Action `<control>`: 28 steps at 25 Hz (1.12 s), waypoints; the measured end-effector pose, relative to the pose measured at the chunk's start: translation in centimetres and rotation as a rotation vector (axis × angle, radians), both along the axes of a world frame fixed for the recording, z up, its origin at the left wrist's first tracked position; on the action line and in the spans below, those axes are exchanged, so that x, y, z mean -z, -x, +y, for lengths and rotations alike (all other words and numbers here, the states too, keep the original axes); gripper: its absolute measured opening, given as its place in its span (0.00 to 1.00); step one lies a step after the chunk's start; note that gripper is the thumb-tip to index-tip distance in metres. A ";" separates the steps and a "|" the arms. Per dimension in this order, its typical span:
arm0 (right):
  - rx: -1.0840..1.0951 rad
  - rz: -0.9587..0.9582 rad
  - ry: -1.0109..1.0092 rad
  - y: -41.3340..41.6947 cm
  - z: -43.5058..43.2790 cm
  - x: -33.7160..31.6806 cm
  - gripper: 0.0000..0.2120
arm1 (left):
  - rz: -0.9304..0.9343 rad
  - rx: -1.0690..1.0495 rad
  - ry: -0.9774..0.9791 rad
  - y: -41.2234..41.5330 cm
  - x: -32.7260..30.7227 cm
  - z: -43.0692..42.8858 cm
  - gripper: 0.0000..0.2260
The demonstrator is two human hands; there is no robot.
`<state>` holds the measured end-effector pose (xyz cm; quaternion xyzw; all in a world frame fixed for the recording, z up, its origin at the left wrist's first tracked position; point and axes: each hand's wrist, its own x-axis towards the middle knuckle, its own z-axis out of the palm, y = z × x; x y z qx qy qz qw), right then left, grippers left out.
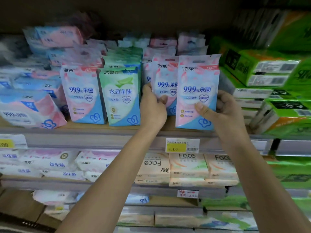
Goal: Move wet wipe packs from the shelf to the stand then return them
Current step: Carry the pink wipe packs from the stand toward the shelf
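Two pink-and-blue wet wipe packs stand upright at the front of the shelf [101,130]. My right hand [225,110] grips the nearer pack [196,81], thumb on its front and fingers behind its right edge. My left hand [153,108] holds the pack just behind it [165,78], thumb on its front, fingers at its left edge. More packs of the same kind stand in rows to the left: a pink one [82,95] and a green one [121,96]. No stand is in view.
Green tissue bundles [269,73] are stacked at the right of the same shelf. Larger pink wipe packs [30,108] lie at the left. Below, a price tag [182,145] hangs on the shelf lip, with peach tissue packs [186,167] and white packs [50,162] underneath.
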<state>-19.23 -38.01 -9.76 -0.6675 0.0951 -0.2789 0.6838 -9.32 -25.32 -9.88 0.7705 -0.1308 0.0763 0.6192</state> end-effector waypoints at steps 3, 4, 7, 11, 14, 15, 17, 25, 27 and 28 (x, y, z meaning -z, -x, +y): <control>-0.011 0.046 0.043 -1.4 0.0 0.0 0.23 | -0.078 -0.057 -0.074 0.4 -0.1 -0.2 0.20; -0.009 0.054 0.044 -1.8 0.1 0.0 0.23 | -0.110 -0.079 -0.100 0.7 -0.2 -0.2 0.23; 0.010 0.069 0.044 -2.3 0.3 0.2 0.20 | -0.333 -0.209 -0.273 1.4 0.3 -0.4 0.27; 0.011 0.083 0.034 -2.7 0.6 0.2 0.19 | -0.527 -0.272 -0.418 2.1 0.9 0.0 0.26; -0.050 0.076 0.005 -3.4 1.1 0.0 0.21 | -0.627 -0.226 -0.429 2.6 1.2 1.9 0.23; -0.067 0.071 0.016 -3.7 1.5 0.1 0.22 | -0.693 -0.193 -0.422 2.9 1.6 2.5 0.22; -0.036 0.067 0.094 -4.1 2.3 0.4 0.22 | -0.798 -0.104 -0.464 3.7 2.7 3.3 0.18; 0.185 0.141 0.393 -3.8 4.3 0.6 0.27 | -0.649 -0.181 -0.646 4.3 3.9 4.1 0.19; 0.226 0.140 0.441 -4.0 5.2 0.6 0.24 | -0.633 -0.217 -0.664 4.2 3.7 3.9 0.21; 0.262 0.143 0.450 -4.1 5.7 0.6 0.23 | -0.616 -0.235 -0.683 4.3 3.6 3.7 0.23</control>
